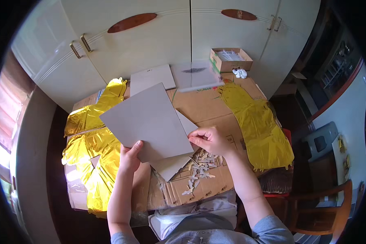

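Observation:
A flat grey cardboard sheet [144, 122] is held up at a tilt over the table. My left hand [131, 155] grips its lower left edge, with the thumb on top. At the sheet's right edge, my right hand [209, 140] is closed in a pinch; what lies between its fingertips is too small to make out. Another grey sheet [168, 167] shows partly beneath the held one, and a pale corner sticks out behind it on the right. Below my right hand, a heap of small grey and tan cardboard scraps [200, 168] is scattered on the cardboard-covered table [203, 110].
Shiny gold foil balloons lie flat on the left [97, 150] and right [260, 130]. Grey sheets [152, 77], a clear plastic sheet [195, 77], an open box [232, 65] and a white crumpled wad [240, 73] stand at the back, before cream cabinets. A wooden chair [341, 211] is at right.

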The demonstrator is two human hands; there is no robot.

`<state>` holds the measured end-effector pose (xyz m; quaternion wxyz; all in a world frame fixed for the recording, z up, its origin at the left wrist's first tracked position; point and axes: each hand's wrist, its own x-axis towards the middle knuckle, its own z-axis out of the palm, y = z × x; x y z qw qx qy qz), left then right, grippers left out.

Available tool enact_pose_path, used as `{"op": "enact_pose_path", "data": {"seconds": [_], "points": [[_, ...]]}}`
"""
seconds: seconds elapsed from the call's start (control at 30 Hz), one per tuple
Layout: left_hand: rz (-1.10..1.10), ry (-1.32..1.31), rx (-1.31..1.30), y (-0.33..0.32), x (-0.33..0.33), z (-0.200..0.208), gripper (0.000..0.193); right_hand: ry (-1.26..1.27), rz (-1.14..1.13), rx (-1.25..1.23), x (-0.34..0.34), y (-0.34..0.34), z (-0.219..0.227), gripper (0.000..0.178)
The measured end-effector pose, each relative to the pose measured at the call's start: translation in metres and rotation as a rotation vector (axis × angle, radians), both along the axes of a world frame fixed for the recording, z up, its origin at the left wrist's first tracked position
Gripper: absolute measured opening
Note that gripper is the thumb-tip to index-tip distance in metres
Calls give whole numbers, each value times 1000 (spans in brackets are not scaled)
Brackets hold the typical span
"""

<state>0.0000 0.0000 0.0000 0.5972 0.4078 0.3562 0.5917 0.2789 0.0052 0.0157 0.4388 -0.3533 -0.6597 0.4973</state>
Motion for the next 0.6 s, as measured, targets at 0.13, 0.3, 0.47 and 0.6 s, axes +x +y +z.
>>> {"op": "enact_pose_path", "data": {"seconds": [0.13,0.3,0.47,0.6], "points": [[11,33,-26,-2,2,11,23,-157,-104,248,-5,-2,8,9],[60,18,-45,-4,6,14,18,-141,-234,351,-12,-4,14,10],[87,4,-10,-7,11,17,17,-167,-342,411,-15,-5,12,8],[100,87,66,-12,13,17,23,-257,-398,510,-14,-4,12,6]]}}
